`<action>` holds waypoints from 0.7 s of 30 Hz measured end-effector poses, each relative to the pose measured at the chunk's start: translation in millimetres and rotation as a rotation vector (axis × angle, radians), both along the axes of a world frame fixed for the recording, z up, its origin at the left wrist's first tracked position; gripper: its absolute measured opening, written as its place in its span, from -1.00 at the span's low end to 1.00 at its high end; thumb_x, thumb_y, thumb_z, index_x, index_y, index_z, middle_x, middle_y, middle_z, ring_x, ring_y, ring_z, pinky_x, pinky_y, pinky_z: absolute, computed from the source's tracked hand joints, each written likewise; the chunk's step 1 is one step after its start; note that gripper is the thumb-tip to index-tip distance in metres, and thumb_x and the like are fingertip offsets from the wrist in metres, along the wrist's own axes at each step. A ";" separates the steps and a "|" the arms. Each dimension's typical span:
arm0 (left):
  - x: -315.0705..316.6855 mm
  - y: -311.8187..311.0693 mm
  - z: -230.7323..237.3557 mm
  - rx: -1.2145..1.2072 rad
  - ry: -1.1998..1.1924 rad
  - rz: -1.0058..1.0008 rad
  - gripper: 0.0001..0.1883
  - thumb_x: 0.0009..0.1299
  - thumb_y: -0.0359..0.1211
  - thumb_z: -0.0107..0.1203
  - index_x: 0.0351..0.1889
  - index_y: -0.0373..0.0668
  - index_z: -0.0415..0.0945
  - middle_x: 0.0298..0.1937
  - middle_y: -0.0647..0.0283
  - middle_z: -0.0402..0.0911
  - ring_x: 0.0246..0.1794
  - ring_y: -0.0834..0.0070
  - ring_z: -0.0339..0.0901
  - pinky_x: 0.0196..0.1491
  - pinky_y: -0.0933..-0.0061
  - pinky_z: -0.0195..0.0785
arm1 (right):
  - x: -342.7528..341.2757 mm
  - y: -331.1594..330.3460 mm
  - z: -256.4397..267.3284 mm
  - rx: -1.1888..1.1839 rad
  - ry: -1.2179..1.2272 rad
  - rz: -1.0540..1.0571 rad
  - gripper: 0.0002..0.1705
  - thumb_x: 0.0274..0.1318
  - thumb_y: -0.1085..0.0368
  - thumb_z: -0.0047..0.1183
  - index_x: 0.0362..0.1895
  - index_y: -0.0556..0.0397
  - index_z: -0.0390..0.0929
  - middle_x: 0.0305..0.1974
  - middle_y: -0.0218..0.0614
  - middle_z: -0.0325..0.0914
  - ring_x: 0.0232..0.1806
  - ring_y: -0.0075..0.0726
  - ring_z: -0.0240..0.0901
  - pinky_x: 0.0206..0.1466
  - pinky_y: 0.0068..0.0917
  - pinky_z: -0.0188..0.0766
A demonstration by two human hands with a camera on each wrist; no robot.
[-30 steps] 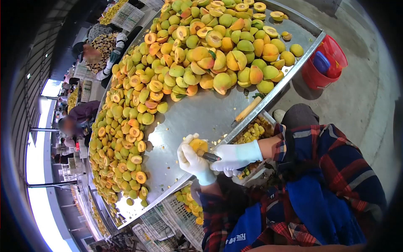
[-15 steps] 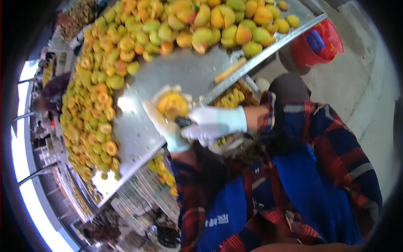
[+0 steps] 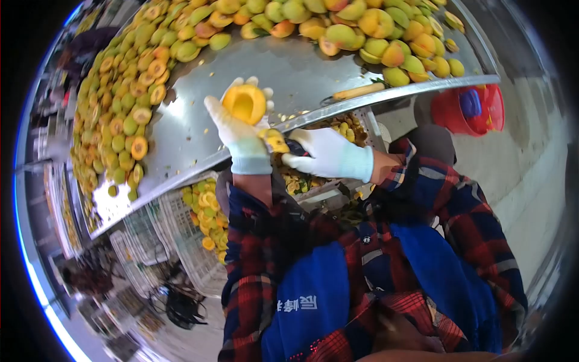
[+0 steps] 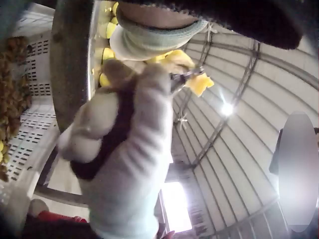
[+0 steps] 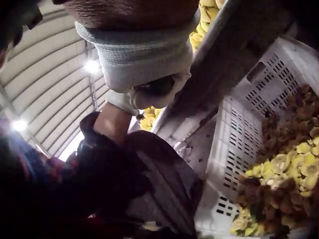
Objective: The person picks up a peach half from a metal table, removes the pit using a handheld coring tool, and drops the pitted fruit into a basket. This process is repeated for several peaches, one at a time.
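In the head view the gloved left hand [image 3: 237,128] holds a yellow fruit half [image 3: 246,104], its hollow facing up, with fingertips showing beyond its far edge. Closer to the body, the gloved right hand [image 3: 333,154] grips a tool by its dark handle [image 3: 295,148]; a yellow piece [image 3: 275,142] is at the tool's front end, below the fruit half. The left wrist view shows the right hand [image 4: 132,134] curled round the dark handle [image 4: 110,139], with a yellow piece [image 4: 201,83] by the metal tip. The handle [image 5: 158,86] also shows under the right hand [image 5: 144,62] in the right wrist view.
Cut fruit [image 3: 136,114] is heaped along the far and left sides of the metal table [image 3: 205,84]. A wooden-handled tool [image 3: 359,92] lies by its raised edge. A white crate [image 5: 234,149] of scraps stands below; a red bucket [image 3: 443,111] is at right.
The right hand has drawn the tool from the fruit half towards the body, and a yellow piece is at its tip. The fruit's hollow shows smooth and uncovered. The head view has shifted.
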State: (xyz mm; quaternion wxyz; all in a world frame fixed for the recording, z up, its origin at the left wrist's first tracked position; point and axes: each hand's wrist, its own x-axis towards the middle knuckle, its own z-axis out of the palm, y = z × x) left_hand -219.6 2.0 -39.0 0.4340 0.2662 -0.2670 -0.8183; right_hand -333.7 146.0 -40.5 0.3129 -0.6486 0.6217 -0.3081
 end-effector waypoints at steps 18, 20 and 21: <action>457.9 140.9 -155.1 0.282 -1.027 0.742 -0.66 0.45 -0.18 -0.08 0.10 -0.05 0.50 -0.03 0.28 0.55 -0.08 0.35 0.49 -0.13 0.27 0.46 | -12.7 10.3 -41.4 0.547 0.711 0.299 -0.54 0.12 -0.06 -0.02 -0.26 0.11 0.58 -0.38 0.00 0.61 -0.25 0.11 0.58 -0.16 -0.09 0.49; 487.6 174.2 -224.5 0.054 -1.207 0.733 -0.64 0.42 -0.24 0.03 0.10 -0.20 0.49 -0.02 0.24 0.57 -0.08 0.37 0.51 -0.07 0.35 0.44 | -11.5 19.8 -62.2 0.598 0.691 0.317 -0.53 0.12 -0.06 -0.03 -0.22 0.12 0.56 -0.38 0.01 0.61 -0.25 0.12 0.58 -0.16 -0.09 0.49; 481.9 183.2 -239.5 0.113 -1.187 0.758 -0.66 0.40 -0.27 0.07 0.05 -0.26 0.52 -0.06 0.20 0.59 -0.10 0.38 0.52 -0.06 0.37 0.43 | -11.0 20.9 -68.2 0.639 0.665 0.325 -0.52 0.13 -0.06 -0.05 -0.19 0.13 0.55 -0.39 0.02 0.60 -0.25 0.12 0.58 -0.16 -0.10 0.48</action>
